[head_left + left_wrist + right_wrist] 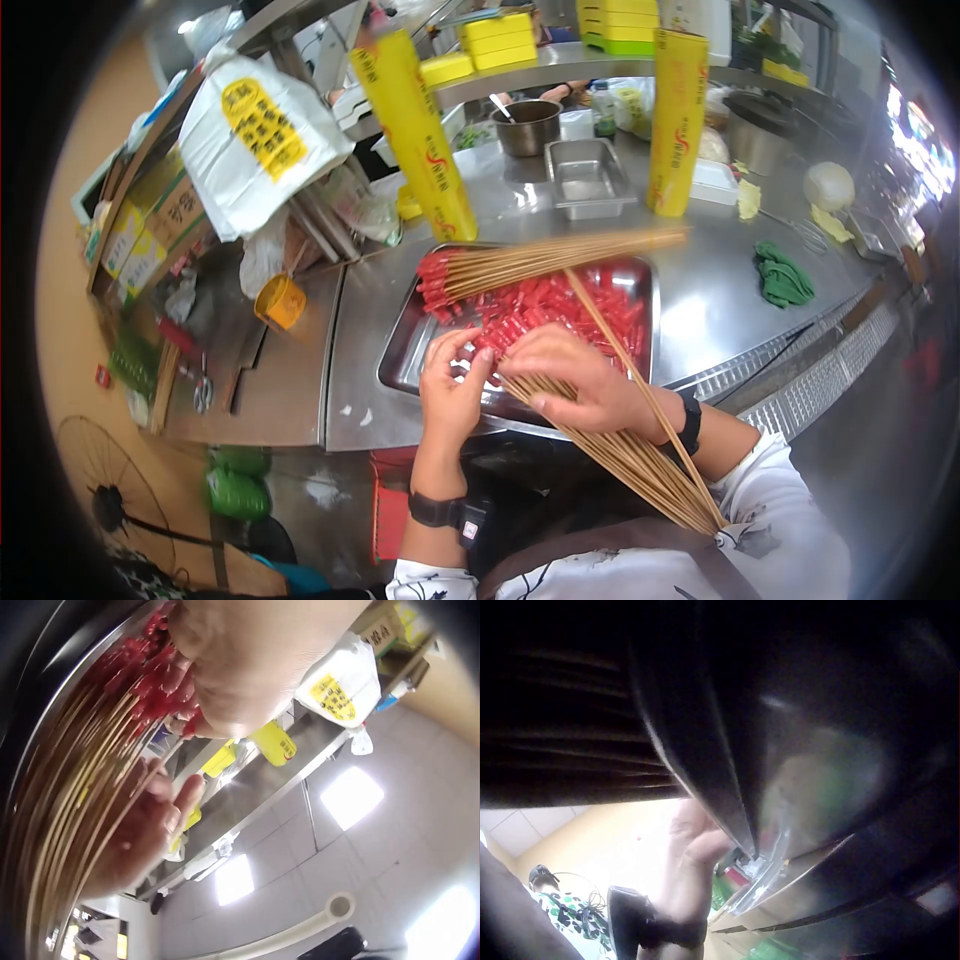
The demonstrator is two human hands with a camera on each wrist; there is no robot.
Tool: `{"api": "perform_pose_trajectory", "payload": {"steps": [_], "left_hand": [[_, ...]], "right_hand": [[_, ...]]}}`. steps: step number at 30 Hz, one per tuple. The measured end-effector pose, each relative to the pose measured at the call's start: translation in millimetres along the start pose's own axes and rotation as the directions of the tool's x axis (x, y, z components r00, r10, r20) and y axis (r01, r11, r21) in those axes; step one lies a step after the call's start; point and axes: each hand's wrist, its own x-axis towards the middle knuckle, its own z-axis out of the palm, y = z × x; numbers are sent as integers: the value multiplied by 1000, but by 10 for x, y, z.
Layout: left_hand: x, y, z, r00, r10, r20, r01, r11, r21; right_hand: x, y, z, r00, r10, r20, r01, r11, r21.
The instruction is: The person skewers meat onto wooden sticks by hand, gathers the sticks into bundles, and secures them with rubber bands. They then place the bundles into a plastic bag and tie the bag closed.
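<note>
My left hand (452, 385) is over the near side of a metal tray (395, 350), its thumb and fingers pinching a small red meat piece. Close beside it, my right hand (575, 375) grips a bundle of bare bamboo skewers (650, 470) that slants back towards my body. One skewer (625, 350) stands off from that bundle across the wrist. Red meat pieces (600, 300) fill much of the tray. Along its far rim lies a sheaf of loaded skewers (560, 260) with red meat at the left ends. The left wrist view shows meat (142, 675) at the left fingertips.
Two yellow printed rolls (425, 140) (680, 125) stand behind the tray. Between them are a steel pan (585, 175) and a pot (527, 125). A green cloth (783, 275) lies at the right; at the left are a knife (242, 370) and a yellow tub (280, 302).
</note>
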Motion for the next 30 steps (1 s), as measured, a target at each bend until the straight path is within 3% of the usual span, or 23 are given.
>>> {"api": "perform_pose_trajectory", "payload": {"steps": [2,5,6,9,12,15,20,24,26,27,28,30], "left_hand": [[51,22,-10,978,210,9,-201,926,320],[206,213,24,977,214,-22,-205,955,216],[275,223,94,983,184,-22,-182,981,67],[368,625,359,952,-151,268,186,977,-109],[531,474,622,848,-283,448,338,940,-45],[573,474,748,791,-346,505,389,921,21],[527,498,685,824,-335,456,409,910,-71],[433,586,473,873,-244,422,403,849,-343],[330,635,318,910,-161,383,331,838,-434],[280,646,226,925,-118,360,290,832,-473],[236,648,118,922,-120,368,290,844,-452],[171,513,25,935,-81,346,240,863,-445]], "right_hand": [[-40,15,11,988,-47,148,28,992,125],[-81,69,66,956,11,295,-56,988,146],[-89,98,111,972,0,236,-37,988,153],[-86,98,114,967,-4,256,-26,993,115],[-96,89,126,970,-5,245,-22,994,108],[-103,92,117,967,2,254,-27,995,96],[-111,119,145,972,-11,236,-14,995,103],[-89,94,107,961,64,270,-93,991,93],[-104,51,59,923,240,300,-300,939,171],[-101,25,32,893,322,316,-395,895,206],[-106,-32,3,816,453,360,-560,773,298],[-106,10,21,836,465,291,-546,653,524]]}}
